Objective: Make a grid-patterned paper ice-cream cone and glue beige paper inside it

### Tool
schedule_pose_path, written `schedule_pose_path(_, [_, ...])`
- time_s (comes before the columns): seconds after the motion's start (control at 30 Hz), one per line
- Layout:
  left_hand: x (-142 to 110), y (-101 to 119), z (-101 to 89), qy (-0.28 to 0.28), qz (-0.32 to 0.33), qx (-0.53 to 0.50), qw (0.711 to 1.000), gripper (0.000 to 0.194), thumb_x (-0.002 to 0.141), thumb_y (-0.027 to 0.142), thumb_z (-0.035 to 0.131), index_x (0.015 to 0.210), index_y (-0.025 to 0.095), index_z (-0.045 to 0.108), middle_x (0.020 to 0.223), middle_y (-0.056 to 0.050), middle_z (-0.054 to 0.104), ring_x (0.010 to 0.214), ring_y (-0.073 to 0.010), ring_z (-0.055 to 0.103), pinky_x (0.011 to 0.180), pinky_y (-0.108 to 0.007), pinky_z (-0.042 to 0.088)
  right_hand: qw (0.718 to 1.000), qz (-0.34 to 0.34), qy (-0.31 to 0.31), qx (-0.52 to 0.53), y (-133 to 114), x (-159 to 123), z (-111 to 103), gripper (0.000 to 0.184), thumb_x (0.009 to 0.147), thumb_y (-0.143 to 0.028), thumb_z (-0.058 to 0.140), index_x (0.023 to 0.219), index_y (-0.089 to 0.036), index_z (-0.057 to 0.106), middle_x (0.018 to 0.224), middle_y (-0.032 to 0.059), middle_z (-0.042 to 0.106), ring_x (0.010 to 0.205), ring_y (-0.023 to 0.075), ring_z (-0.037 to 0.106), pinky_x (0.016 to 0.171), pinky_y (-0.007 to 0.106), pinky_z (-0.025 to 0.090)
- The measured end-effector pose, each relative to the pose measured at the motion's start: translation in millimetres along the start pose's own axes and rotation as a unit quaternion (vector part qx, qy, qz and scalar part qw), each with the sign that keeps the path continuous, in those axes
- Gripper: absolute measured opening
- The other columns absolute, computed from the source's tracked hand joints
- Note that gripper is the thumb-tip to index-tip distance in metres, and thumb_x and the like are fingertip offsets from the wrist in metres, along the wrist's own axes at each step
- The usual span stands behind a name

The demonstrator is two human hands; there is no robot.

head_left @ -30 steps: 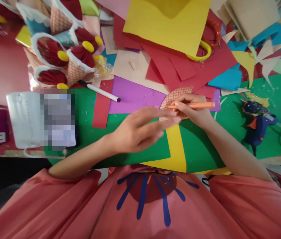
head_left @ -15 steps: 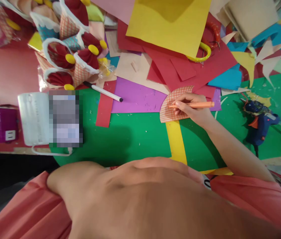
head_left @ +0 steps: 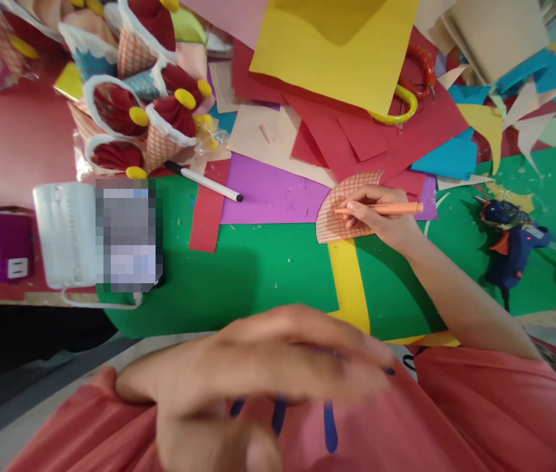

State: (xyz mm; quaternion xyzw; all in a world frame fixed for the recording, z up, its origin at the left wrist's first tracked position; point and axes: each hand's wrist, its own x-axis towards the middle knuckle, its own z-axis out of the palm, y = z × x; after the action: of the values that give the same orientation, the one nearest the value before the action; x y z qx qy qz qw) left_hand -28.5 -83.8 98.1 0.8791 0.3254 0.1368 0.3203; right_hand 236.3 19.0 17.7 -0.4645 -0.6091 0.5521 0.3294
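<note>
My right hand (head_left: 383, 219) is closed around an orange pen (head_left: 396, 209), whose tip rests on a fan-shaped piece of orange checked paper (head_left: 337, 206). That piece lies across a purple sheet (head_left: 273, 190) and the big green sheet (head_left: 258, 269), just above a yellow strip (head_left: 349, 282). My left hand (head_left: 268, 367) hovers close to the camera over my red shirt, away from the table. It is smeared by motion and nothing shows in it.
A white marker (head_left: 206, 181) lies at the purple sheet's left end. Paper cones with red fans (head_left: 150, 124) stand far left, a white container (head_left: 64, 233) below them. A blue glue gun (head_left: 514, 236) lies right. Coloured sheets and yellow-handled scissors (head_left: 406, 108) are piled behind.
My left hand left the checked paper, swept up close past the camera and now hangs blurred over my shirt. The right hand and pen have stayed in place.
</note>
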Motion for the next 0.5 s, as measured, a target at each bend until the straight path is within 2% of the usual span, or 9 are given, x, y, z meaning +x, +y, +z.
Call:
schedule_pose_path(0.1, [-2.6, -4.9, 5.8, 0.041, -0.038, -0.081, 0.995, 0.048, 0.098, 0.036, 0.028, 0.143, 0.031, 0.043, 0.125, -0.006, 0.067, 0.121, -0.0257, 0.058, 0.095, -0.044, 0.054, 1.000, 0.009, -0.001, 0.009, 0.2, 0.3, 0.5, 0.019, 0.084, -0.033, 0.064, 0.076, -0.016, 0.066, 0.065, -0.0007, 0.066, 0.056, 0.0074, 0.062, 0.051, 0.018, 0.049])
schedule_pose_path(0.17, [-11.2, -16.3, 10.9, 0.122, -0.143, -0.105, 0.977, 0.044, 0.099, 0.030, 0.028, 0.141, 0.033, 0.044, 0.128, -0.003, 0.064, 0.117, -0.0216, 0.060, 0.093, -0.039, 0.056, 1.000, 0.010, -0.002, 0.013, 0.0, 0.4, 0.8, 0.018, 0.084, -0.032, 0.064, 0.075, -0.016, 0.066, 0.065, -0.0007, 0.066, 0.055, 0.0071, 0.061, 0.051, 0.018, 0.049])
schedule_pose_path(0.23, [-27.6, -37.3, 14.9, 0.241, -0.221, -0.010, 0.945, 0.042, 0.096, 0.033, 0.042, 0.138, 0.033, 0.046, 0.133, -0.002, 0.059, 0.123, -0.0238, 0.055, 0.100, -0.041, 0.051, 1.000, 0.008, -0.001, 0.015, -0.4, 0.4, 1.1, 0.017, 0.083, -0.031, 0.064, 0.075, -0.016, 0.066, 0.066, -0.0008, 0.066, 0.055, 0.0069, 0.061, 0.051, 0.018, 0.049])
schedule_pose_path(0.27, [-38.4, -50.4, 15.8, 0.301, -0.249, 0.091, 0.916, 0.045, 0.092, 0.037, 0.050, 0.137, 0.031, 0.047, 0.134, -0.003, 0.057, 0.127, -0.0259, 0.051, 0.107, -0.046, 0.045, 1.000, 0.008, -0.002, 0.016, -0.7, 0.4, 1.2, 0.017, 0.083, -0.031, 0.064, 0.075, -0.016, 0.066, 0.067, -0.0009, 0.066, 0.055, 0.0068, 0.061, 0.051, 0.018, 0.049])
schedule_pose_path(0.3, [-50.1, -64.0, 15.8, 0.362, -0.275, 0.181, 0.872, 0.055, 0.086, 0.046, 0.058, 0.136, 0.026, 0.049, 0.133, -0.007, 0.057, 0.127, -0.0298, 0.050, 0.108, -0.051, 0.042, 1.000, 0.009, -0.002, 0.016, -1.0, 0.4, 1.2, 0.017, 0.083, -0.031, 0.064, 0.075, -0.016, 0.066, 0.067, -0.0009, 0.066, 0.056, 0.0068, 0.061, 0.052, 0.018, 0.049])
schedule_pose_path(0.37, [-73.3, -88.1, 13.0, 0.383, -0.378, 0.225, 0.813, 0.083, 0.077, 0.063, 0.058, 0.141, 0.013, 0.042, 0.135, -0.017, 0.051, 0.127, -0.0362, 0.049, 0.103, -0.056, 0.044, 1.000, 0.011, -0.003, 0.015, -1.7, 0.3, 1.2, 0.017, 0.084, -0.031, 0.063, 0.076, -0.017, 0.067, 0.068, -0.0009, 0.066, 0.057, 0.0067, 0.062, 0.053, 0.017, 0.050])
schedule_pose_path(0.4, [-83.0, -96.9, 10.6, 0.358, -0.444, 0.224, 0.790, 0.097, 0.071, 0.068, 0.060, 0.144, 0.008, 0.036, 0.137, -0.022, 0.048, 0.127, -0.0387, 0.047, 0.104, -0.059, 0.041, 1.000, 0.012, -0.004, 0.015, -1.9, 0.2, 1.2, 0.017, 0.084, -0.031, 0.063, 0.076, -0.017, 0.067, 0.068, -0.0008, 0.066, 0.057, 0.0067, 0.062, 0.053, 0.017, 0.050])
schedule_pose_path(0.43, [-90.8, -102.9, 8.1, 0.343, -0.492, 0.216, 0.770, 0.105, 0.066, 0.069, 0.063, 0.144, 0.005, 0.034, 0.136, -0.024, 0.047, 0.126, -0.0402, 0.047, 0.104, -0.060, 0.039, 1.000, 0.013, -0.004, 0.015, -2.0, 0.2, 1.1, 0.017, 0.084, -0.031, 0.063, 0.076, -0.017, 0.067, 0.068, -0.0008, 0.066, 0.057, 0.0066, 0.062, 0.052, 0.017, 0.049])
schedule_pose_path(0.5, [-99.9, -106.7, 3.8, 0.344, -0.519, 0.208, 0.754, 0.105, 0.064, 0.066, 0.065, 0.144, 0.004, 0.033, 0.135, -0.024, 0.047, 0.125, -0.0415, 0.047, 0.102, -0.060, 0.041, 1.000, 0.016, -0.003, 0.015, -1.7, 0.1, 1.0, 0.017, 0.084, -0.031, 0.064, 0.076, -0.017, 0.067, 0.068, -0.0008, 0.066, 0.057, 0.0066, 0.062, 0.052, 0.017, 0.049])
